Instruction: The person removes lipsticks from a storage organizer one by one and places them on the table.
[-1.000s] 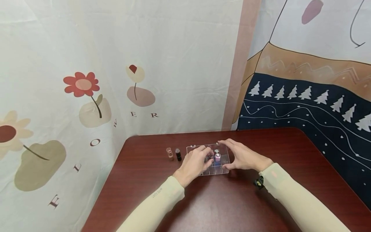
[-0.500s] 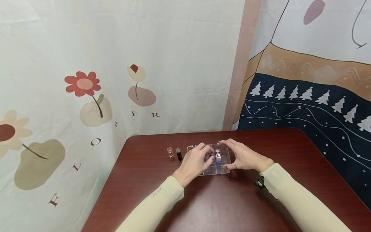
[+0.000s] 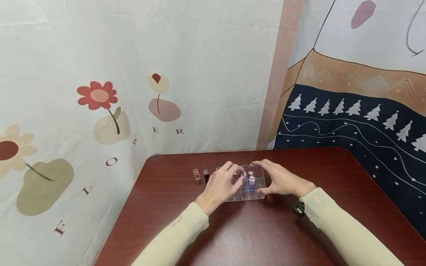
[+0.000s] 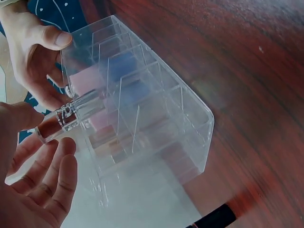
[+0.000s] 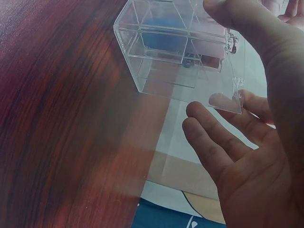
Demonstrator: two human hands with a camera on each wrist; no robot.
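A clear compartment organizer box (image 3: pixel 244 197) stands on the table between both hands. My left hand (image 3: pixel 219 186) is over its left part. In the left wrist view, the thumb and forefinger pinch the end of a cosmetic tube (image 4: pixel 50 127) with a reddish-brown end, a silver patterned band and a clear section; its other fingers are loosely bent. My right hand (image 3: pixel 283 179) steadies the box from the right, thumb at the near side and fingers at the far edge. Inside the box are tubes with pink (image 4: pixel 85 80) and blue (image 4: pixel 124 64) parts, one silver-topped.
Left of the box stand a clear orange-tinted tube (image 3: pixel 196 174) and a dark tube (image 3: pixel 206 176), partly behind the left hand. The reddish-brown table (image 3: pixel 239 236) meets a printed curtain (image 3: pixel 213 81) at the back.
The left hand has drawn slightly left, with its thumb and forefinger farther apart, so more of the tube shows between them. The right hand keeps its place at the box.
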